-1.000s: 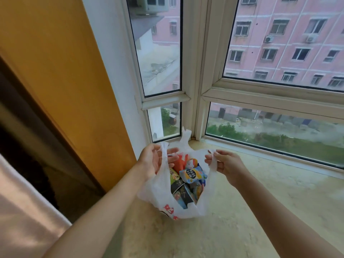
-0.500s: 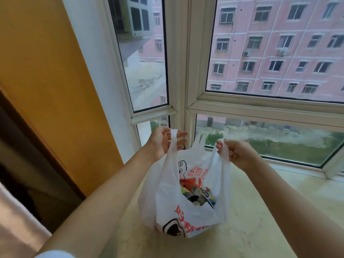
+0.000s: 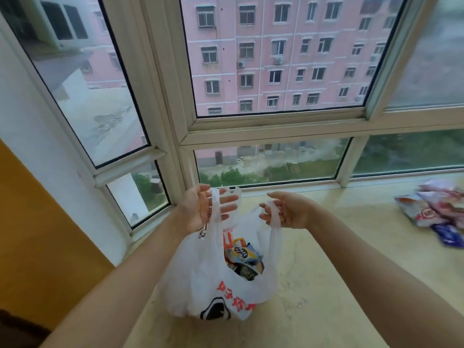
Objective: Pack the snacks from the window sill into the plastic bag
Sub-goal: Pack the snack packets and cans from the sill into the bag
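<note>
White plastic bag [image 3: 200,280] hung over the window sill [image 3: 313,285], one handle looped in the loosely curled left hand [image 3: 200,209], the other in the half-open right hand [image 3: 288,212], likely to spread its mouth. Some snacks [image 3: 244,259] lay inside; more packets [image 3: 437,209] waited far right.

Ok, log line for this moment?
left hand: holds bag handle | right hand: holds other handle | snacks inside | more snacks on sill
</note>
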A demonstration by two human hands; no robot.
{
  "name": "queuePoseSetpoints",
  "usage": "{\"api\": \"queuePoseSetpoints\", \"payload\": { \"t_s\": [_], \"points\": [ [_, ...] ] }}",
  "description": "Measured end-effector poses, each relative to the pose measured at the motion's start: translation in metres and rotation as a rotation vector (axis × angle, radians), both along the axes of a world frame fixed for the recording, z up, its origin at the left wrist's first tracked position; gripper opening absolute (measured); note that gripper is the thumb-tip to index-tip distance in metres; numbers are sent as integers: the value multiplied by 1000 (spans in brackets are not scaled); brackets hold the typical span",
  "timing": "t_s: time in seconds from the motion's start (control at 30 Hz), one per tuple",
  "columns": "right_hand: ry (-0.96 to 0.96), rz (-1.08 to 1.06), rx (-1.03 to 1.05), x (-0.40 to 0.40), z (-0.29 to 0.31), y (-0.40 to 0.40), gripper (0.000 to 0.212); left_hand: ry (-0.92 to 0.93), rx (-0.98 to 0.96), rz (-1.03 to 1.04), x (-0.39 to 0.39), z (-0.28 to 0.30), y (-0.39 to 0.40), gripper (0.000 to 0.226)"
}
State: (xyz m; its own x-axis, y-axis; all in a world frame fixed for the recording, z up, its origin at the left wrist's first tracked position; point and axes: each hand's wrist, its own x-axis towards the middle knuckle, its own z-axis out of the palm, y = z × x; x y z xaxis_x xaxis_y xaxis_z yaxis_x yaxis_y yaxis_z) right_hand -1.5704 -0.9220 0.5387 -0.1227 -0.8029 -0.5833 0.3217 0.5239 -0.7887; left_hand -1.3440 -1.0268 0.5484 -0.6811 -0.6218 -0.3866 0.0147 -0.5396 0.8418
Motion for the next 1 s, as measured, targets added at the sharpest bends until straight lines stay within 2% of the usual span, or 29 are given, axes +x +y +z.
{"api": "queuePoseSetpoints", "payload": {
  "t_s": [0.13,0.37,0.63,0.87,1.0],
  "points": [
    [15,-147,-102,-34,11,16,38,52,-3,-38,-39,17,-1,49],
    [47,-204,-200,-129,25,70,49,89,-21,-50,-132,30,21,45],
    [43,-294,-260,-280,17,137,58,56,33,77,-286,19,74,44],
    [39,-257,-263,-406,17,179,46,79,87,139,-400,12,124,43],
    [110,-286,-242,-460,7,205,31,-8,55,64,-443,4,150,37]
  ]
}}
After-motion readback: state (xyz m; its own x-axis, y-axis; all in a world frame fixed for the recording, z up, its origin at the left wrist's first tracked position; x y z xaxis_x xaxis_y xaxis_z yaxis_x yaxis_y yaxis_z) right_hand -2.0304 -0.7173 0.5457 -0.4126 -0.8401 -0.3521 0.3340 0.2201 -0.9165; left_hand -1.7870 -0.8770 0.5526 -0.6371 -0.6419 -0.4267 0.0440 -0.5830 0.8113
